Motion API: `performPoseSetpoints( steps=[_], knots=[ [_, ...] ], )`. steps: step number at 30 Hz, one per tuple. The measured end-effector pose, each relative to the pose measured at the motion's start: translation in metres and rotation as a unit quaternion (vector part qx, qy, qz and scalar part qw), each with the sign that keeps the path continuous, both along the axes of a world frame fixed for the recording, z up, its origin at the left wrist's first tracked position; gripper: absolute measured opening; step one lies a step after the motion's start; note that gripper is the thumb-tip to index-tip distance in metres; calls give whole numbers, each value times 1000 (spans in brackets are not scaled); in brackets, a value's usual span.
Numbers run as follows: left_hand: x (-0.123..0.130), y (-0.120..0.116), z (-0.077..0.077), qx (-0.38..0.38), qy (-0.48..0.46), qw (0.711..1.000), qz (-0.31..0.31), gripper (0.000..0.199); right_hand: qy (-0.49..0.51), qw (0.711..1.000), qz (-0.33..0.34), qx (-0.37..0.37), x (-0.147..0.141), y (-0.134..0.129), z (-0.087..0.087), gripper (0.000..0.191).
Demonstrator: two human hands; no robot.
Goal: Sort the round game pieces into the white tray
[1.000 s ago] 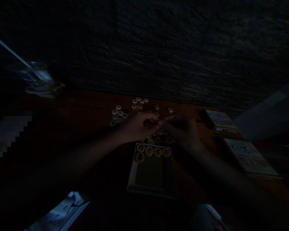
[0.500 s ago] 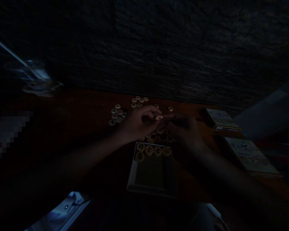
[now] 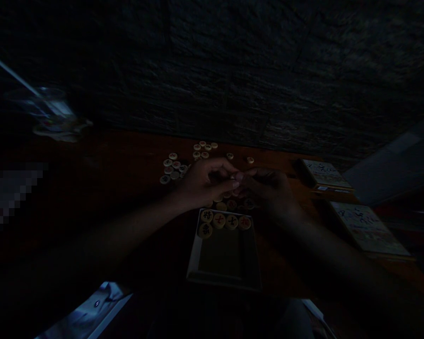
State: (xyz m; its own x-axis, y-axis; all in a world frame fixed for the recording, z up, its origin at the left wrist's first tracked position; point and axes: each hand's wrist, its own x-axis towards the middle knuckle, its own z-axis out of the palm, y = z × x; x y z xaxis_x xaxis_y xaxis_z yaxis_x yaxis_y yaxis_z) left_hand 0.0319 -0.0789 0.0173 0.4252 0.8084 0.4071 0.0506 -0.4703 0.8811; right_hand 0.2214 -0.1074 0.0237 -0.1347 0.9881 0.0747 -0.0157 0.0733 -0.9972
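Observation:
Above the near box, my left hand (image 3: 207, 181) and my right hand (image 3: 270, 188) meet fingertip to fingertip. Pinched between them is a Chinese chess piece, almost wholly covered by the fingers. Right below lies an open shallow box (image 3: 194, 259) with a pale rim. Along its far side sit several round wooden chess pieces with red or black characters, among them a red one (image 3: 244, 222) in the corner and a black one (image 3: 205, 230) in a second row. More loose pieces (image 3: 221, 206) lie under and behind my hands, partly hidden.
Further loose pieces (image 3: 173, 156) are scattered on the wooden table (image 3: 127, 150) towards the dark stone wall (image 3: 212, 84). Two boxes with printed lids, a farther one (image 3: 327, 173) and a nearer one (image 3: 369, 228), lie at the right. A clear cup (image 3: 51, 113) with a straw stands at the left.
The fingers of my right hand have come against those of my left and closed on the piece. Its red character, visible before, is now covered.

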Motion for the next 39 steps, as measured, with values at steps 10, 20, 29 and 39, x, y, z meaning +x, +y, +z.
performPoseSetpoints(
  steps=[10,20,29,39],
  knots=[
    [-1,1,0,-5,-3,1000,-1,19,-1,1000,9,20,3,1,-2,30],
    [-3,-4,-2,58,56,997,-12,23,-44,999,-20,-10,2,0,-4,37],
    [-3,-2,-5,76,47,996,23,22,12,1000,14,-11,-3,-3,0,33],
    [-3,-4,-2,101,65,992,47,27,-20,1000,8,2,-6,-7,-2,35]
  ],
)
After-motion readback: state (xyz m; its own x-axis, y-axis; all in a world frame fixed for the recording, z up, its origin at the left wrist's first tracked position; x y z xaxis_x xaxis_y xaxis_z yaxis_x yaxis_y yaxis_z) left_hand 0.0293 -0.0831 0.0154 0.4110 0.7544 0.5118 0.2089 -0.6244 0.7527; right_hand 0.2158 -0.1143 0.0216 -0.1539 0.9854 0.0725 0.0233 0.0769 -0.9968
